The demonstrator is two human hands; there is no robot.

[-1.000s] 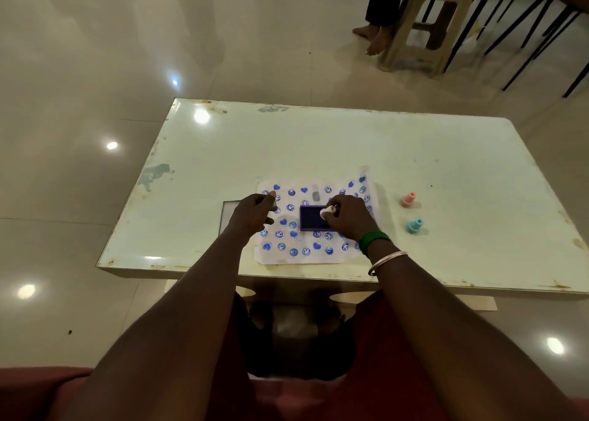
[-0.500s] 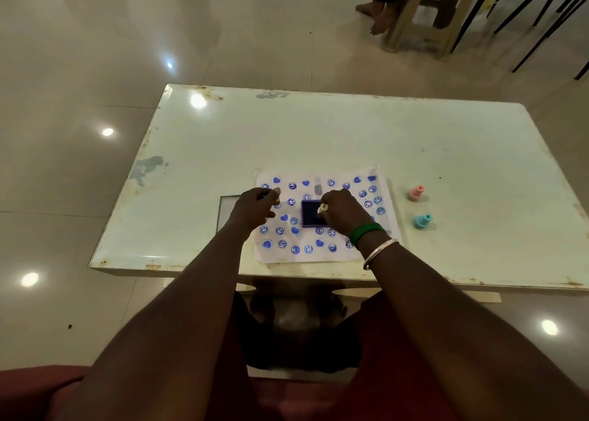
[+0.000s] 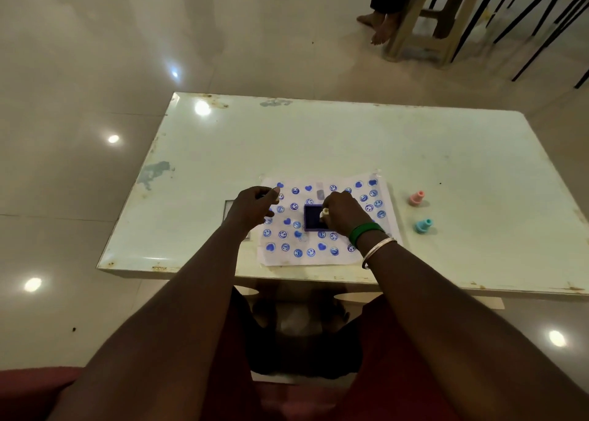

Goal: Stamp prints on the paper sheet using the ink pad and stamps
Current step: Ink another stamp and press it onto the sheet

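A white paper sheet covered with several blue heart and smiley prints lies near the table's front edge. A dark blue ink pad rests on the middle of the sheet. My right hand holds a small cream stamp pressed down onto the pad's right part. My left hand rests on the sheet's left edge with fingers curled; whether it holds anything I cannot tell. A pink stamp and a teal stamp stand upright on the table right of the sheet.
The pale table has worn, chipped edges. A flat light rectangle lies partly under my left hand. Beyond the table stand a stool and a seated person's bare feet. Dark chair legs are at the far right.
The cream stamp in my right hand has shifted slightly left over the ink pad. My left hand stays on the sheet. The camera view has tilted a little.
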